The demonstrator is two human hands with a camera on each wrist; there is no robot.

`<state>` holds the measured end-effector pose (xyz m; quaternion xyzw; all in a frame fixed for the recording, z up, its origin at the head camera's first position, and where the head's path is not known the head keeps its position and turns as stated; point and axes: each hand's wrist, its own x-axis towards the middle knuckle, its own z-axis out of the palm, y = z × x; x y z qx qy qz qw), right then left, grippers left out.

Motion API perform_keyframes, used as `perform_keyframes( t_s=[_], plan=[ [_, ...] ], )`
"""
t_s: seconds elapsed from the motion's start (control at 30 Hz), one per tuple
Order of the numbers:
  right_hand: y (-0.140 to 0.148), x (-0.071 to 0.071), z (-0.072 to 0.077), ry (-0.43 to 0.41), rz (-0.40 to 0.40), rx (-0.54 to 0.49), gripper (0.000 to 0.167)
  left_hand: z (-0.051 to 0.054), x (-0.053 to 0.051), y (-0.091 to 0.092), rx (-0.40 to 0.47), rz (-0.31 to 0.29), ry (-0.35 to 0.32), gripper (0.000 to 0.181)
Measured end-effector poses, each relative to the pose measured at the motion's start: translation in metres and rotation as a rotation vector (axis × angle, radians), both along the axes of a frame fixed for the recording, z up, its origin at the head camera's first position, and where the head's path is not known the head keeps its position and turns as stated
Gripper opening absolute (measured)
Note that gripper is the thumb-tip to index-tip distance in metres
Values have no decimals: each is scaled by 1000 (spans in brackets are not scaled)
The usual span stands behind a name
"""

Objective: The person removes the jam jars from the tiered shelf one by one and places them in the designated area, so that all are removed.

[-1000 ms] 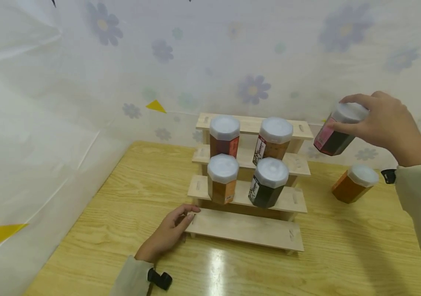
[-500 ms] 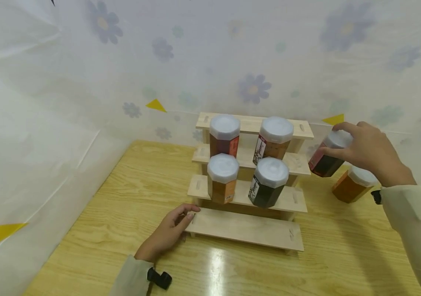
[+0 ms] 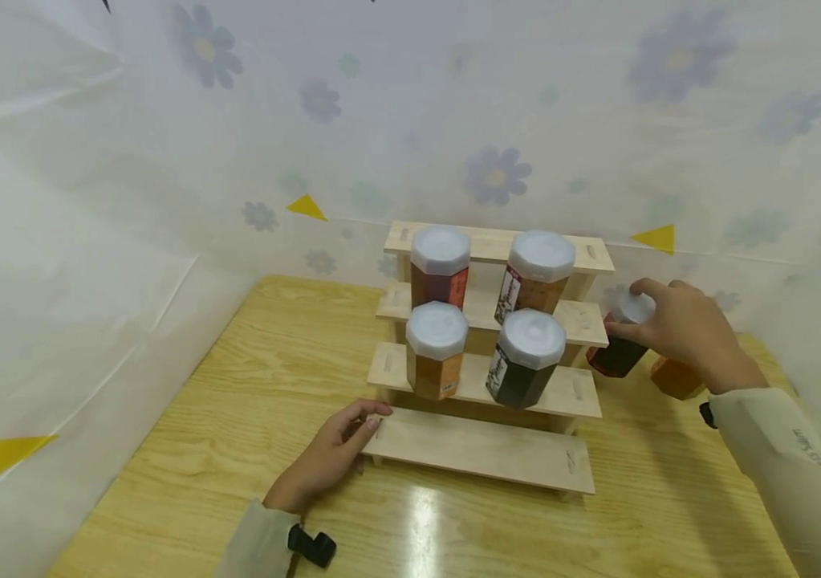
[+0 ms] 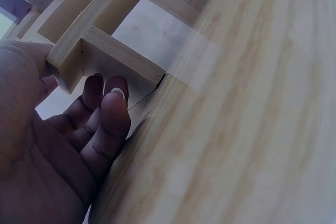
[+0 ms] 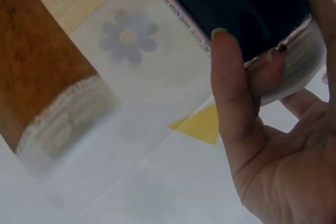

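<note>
With right hand [image 3: 692,333], grasping dark jar [image 3: 615,355] about its lid [image 3: 629,311], near right end of rack [image 3: 473,373], likely for sure control from above. With left hand [image 3: 334,449], gripping left end of lowest shelf [image 3: 478,447], perhaps to keep rack steady.

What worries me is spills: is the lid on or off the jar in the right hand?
On: the translucent white lid caps the dark octagonal jar in the right hand; tightness unclear.
</note>
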<state>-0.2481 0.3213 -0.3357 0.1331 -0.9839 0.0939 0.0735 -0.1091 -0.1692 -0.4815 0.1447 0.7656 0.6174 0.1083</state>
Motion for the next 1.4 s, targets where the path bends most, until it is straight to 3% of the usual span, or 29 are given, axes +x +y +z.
perform_keyframes(
  t_s=[0.2,0.43,0.77,1.07,1.3,1.4],
  plan=[
    [-2,-1,-12,4,-15,-14,71,-2,0,-1,-3,-2,28,29],
    [-4,3,-20,-18,-35,-56,68,-3,-1,-1,5,1,10,28],
    [-3,7,-39,-45,-65,-98,80,0,-1,-1,14,4,-5,28],
    [-11,10,-49,36,-88,-67,83,-1,0,0,-2,13,-1,28],
    [-16,13,-53,38,-123,-34,82,0,0,0,2,10,-10,29],
    [-16,16,-60,-14,-136,-38,82,0,1,0,1,10,-14,29]
  ],
)
